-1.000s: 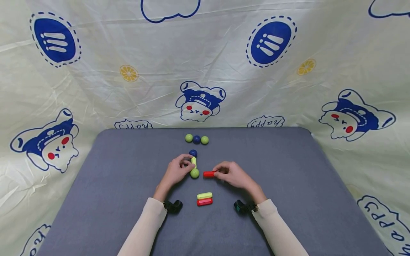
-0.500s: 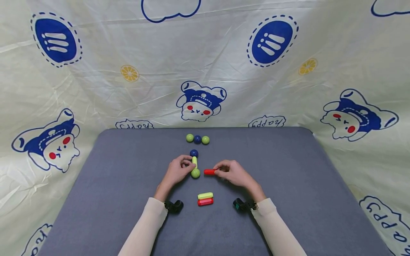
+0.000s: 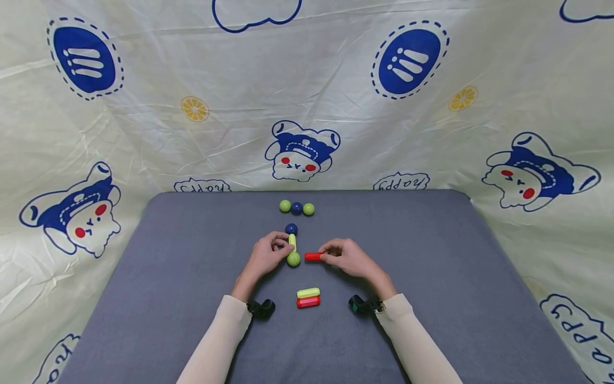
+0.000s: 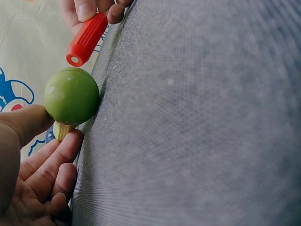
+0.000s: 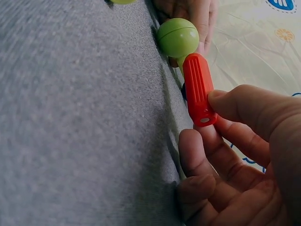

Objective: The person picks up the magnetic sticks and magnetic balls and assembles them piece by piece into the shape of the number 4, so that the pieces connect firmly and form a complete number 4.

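In the head view my left hand [image 3: 269, 253] pinches a yellow-green rod [image 3: 292, 242] between thumb and fingers. One end of that rod meets a green ball [image 3: 293, 259], the other a dark blue ball [image 3: 291, 229]. To the right, my right hand [image 3: 349, 258] pinches a ridged red rod [image 3: 313, 256] by its right end; its free end points at the green ball, with a small gap. The left wrist view shows a small pale disc in the red rod [image 4: 87, 40], just above the green ball [image 4: 72, 95]. My thumb presses the red rod [image 5: 199, 89] in the right wrist view.
Nearer the body, a second yellow-green rod [image 3: 308, 293] lies alongside another red rod [image 3: 308, 302]. Toward the far edge of the grey table [image 3: 408, 224], a blue ball [image 3: 297, 208] sits between two green balls [image 3: 285, 206]. Behind hangs a printed sheet [image 3: 230, 144].
The red rod in my right hand has shifted slightly away from the body and closer to the green ball. My left hand keeps its pinch; the whole view has drifted a little.
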